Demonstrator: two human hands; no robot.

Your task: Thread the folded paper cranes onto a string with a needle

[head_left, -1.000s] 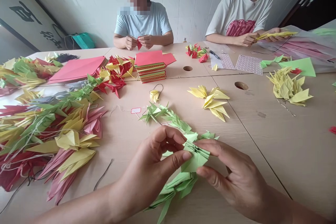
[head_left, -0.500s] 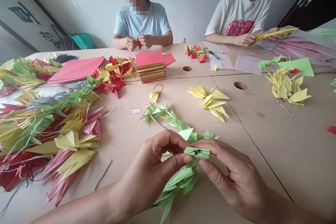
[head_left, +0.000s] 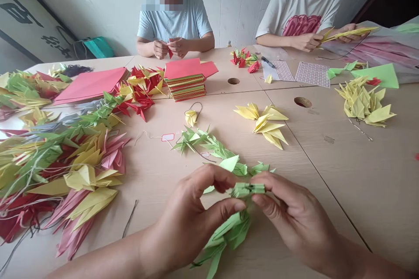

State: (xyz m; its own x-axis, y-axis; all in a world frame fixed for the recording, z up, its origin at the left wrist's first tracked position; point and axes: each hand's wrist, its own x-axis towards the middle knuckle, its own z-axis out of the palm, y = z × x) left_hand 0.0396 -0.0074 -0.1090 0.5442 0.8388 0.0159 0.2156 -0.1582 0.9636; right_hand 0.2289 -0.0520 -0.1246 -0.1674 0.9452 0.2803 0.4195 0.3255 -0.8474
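A small stack of folded green paper [head_left: 247, 189], pleated along its edge with a dark bit at its middle, sits between my two hands. My left hand [head_left: 193, 213] has thumb and index finger curled around its left end. At the right end, my right hand [head_left: 294, 213] pinches it between thumb and fingertips. Beneath my hands lies a strand of folded green paper pieces [head_left: 225, 235]; more green folded paper [head_left: 216, 148] curves away behind them. How the stack joins this strand is hidden by my fingers.
Left is a large heap of colourful folded paper [head_left: 81, 178] with loose strings. Beyond lie red sheets [head_left: 90, 87], a paper stack [head_left: 186, 87] and yellow paper cranes [head_left: 265, 124]. Across the table, one person [head_left: 176, 22] handles red paper; another [head_left: 301, 17] holds yellow strips.
The green stack has tilted between my fingers, showing more of its left side and less of the dark thread. My hands stay almost in place; the view has shifted slightly.
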